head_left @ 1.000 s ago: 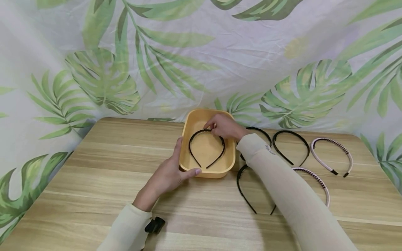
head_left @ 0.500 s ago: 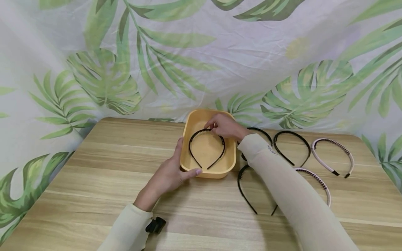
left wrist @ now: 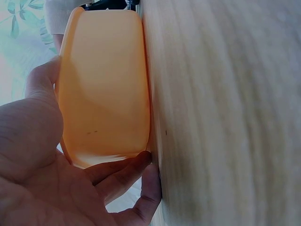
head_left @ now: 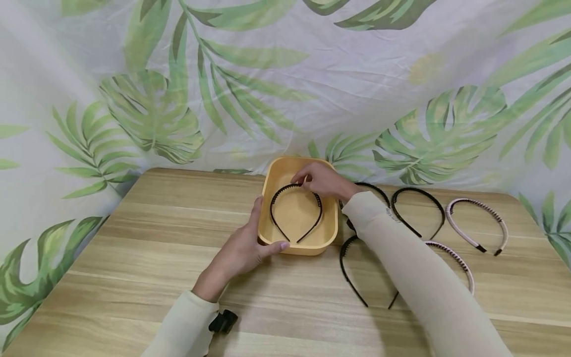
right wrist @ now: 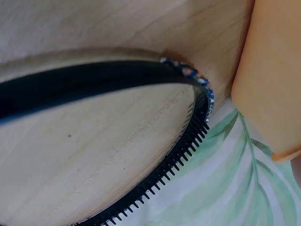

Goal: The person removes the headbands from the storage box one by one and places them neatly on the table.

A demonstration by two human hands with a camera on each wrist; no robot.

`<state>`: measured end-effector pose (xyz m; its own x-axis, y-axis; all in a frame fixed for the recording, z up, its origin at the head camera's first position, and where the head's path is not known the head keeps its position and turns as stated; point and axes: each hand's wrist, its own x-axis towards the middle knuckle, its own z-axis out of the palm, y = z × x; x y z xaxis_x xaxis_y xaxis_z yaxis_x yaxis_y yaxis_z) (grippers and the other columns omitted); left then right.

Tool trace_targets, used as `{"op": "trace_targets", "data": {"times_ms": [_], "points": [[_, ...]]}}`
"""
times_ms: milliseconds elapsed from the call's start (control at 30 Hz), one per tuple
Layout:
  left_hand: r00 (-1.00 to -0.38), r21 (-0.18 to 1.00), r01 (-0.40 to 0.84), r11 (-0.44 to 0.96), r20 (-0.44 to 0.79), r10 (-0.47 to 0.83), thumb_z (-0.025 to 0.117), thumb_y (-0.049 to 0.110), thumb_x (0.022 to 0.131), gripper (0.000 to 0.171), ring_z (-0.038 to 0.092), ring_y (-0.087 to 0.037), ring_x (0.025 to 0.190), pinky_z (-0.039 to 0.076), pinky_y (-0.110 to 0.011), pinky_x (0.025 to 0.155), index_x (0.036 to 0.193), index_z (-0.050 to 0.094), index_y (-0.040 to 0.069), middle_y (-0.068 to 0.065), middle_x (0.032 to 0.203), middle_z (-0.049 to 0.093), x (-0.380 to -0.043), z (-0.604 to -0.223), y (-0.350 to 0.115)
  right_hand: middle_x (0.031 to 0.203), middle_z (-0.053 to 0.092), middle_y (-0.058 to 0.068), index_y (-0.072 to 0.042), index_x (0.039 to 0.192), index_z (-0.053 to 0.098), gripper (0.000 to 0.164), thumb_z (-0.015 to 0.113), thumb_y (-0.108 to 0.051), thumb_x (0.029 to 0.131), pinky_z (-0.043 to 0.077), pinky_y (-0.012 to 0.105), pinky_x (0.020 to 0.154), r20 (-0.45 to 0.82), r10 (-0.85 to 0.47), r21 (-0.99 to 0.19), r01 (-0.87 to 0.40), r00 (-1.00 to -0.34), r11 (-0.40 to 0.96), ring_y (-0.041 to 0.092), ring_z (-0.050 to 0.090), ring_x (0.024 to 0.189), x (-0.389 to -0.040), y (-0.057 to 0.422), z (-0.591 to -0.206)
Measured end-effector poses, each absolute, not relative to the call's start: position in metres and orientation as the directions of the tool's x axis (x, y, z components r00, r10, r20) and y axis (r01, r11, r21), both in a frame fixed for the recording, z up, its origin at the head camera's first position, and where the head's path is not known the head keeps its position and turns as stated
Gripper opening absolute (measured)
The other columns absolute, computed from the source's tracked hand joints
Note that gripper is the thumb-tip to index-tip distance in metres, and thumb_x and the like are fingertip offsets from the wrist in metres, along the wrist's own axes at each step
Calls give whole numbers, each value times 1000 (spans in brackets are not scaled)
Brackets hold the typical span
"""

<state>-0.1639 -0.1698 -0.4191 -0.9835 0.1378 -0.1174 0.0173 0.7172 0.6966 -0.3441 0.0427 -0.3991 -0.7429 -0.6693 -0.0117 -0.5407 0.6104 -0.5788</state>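
A yellow-orange box (head_left: 308,250) stands on the table, with a black toothed headband (head_left: 290,186) inside it, its two ends toward me. My left hand (head_left: 241,248) grips the box at its near left corner, thumb over the near rim and fingers along the left side. In the left wrist view that hand (left wrist: 47,169) spans the orange wall (left wrist: 103,75). Reaching over the right side of the box, my right hand (head_left: 324,179) pinches the top right of the headband's arc. The right wrist view hides nearly all of this hand.
On the table right of the box lie several headbands: black ones (head_left: 418,190), partly under my right sleeve, and pink ones (head_left: 482,203). A black headband (right wrist: 183,146) with a glittery blue patch fills the right wrist view. A leaf-patterned cloth (head_left: 250,99) hangs behind the table.
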Motion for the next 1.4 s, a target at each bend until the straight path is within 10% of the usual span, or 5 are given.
{"op": "trace_targets", "data": {"times_ms": [1400], "points": [[-981,719,15,695,-125,151,80,51,91,123,58,-41,135,43,-59,113,169,-9,20,-30,161,42,-162,-415,-169,133,73,11,-8,129,75,30,64,-6,101,52,33,87,-28,-642,-729,-425,-766,537,24,66,105,-341,66,-362]]}}
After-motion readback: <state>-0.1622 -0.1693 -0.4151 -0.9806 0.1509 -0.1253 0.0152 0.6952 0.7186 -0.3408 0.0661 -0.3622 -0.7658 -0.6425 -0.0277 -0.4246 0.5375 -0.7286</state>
